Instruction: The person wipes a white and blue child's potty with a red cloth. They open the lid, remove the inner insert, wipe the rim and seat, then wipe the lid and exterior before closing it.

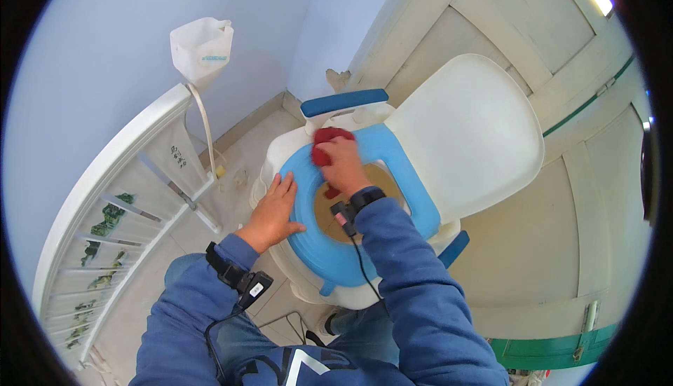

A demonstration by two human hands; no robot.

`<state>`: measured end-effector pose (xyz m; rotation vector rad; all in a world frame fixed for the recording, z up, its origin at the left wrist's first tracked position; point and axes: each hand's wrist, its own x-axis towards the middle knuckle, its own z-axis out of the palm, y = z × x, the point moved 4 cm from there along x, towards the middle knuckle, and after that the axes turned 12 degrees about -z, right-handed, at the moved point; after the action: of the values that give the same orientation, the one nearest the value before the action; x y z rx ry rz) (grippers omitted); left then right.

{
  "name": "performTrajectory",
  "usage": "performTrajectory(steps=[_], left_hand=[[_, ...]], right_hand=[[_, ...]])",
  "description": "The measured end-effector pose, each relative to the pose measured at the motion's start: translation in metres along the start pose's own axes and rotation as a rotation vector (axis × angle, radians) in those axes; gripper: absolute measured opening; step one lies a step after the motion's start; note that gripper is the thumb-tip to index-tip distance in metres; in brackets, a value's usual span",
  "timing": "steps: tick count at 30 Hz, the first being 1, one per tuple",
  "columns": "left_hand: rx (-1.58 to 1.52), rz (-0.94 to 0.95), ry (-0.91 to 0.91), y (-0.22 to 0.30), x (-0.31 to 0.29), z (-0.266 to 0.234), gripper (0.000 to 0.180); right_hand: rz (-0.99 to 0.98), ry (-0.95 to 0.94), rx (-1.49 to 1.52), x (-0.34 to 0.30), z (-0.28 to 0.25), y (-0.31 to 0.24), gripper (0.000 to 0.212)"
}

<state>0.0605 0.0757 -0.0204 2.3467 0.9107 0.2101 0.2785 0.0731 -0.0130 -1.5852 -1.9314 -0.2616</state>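
Note:
A white commode chair with a blue padded ring seat [312,246] stands in front of me. My right hand [341,164] is closed on a dark red cloth [329,136], pressed to the far left part of the ring. A loose end of the cloth hangs over the seat opening. On the ring's left edge rests my left hand [275,211], its fingers spread and nothing in it. The white lid [471,134] is raised, leaning to the right. Both wrists wear black straps with small cabled devices.
A blue-topped armrest [345,102] lies beyond the seat, another [454,249] at its near right. To the left stands a white rack [133,169] with a white plastic container [202,51] and tube at its end. Panelled cream doors [522,239] close off the right.

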Motion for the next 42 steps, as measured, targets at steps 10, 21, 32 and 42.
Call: performTrajectory(steps=[10,21,32,42], left_hand=[[-0.307,-0.031,0.114,-0.017,-0.002,0.003,0.121],[-0.71,0.019,-0.147,-0.04,0.009,0.002,0.141],[-0.988,0.043,0.059,-0.037,0.049,0.002,0.055],[-0.388,0.004,0.097,-0.018,0.061,0.003,0.061]], right_hand=[[0.301,-0.122,-0.093,0.02,-0.014,0.025,0.031],[-0.13,-0.364,0.181,-0.011,-0.007,-0.115,0.031],[-0.08,-0.392,0.017,-0.024,-0.005,-0.135,0.032],[-0.175,-0.442,0.074,-0.093,-0.06,-0.188,0.031]])
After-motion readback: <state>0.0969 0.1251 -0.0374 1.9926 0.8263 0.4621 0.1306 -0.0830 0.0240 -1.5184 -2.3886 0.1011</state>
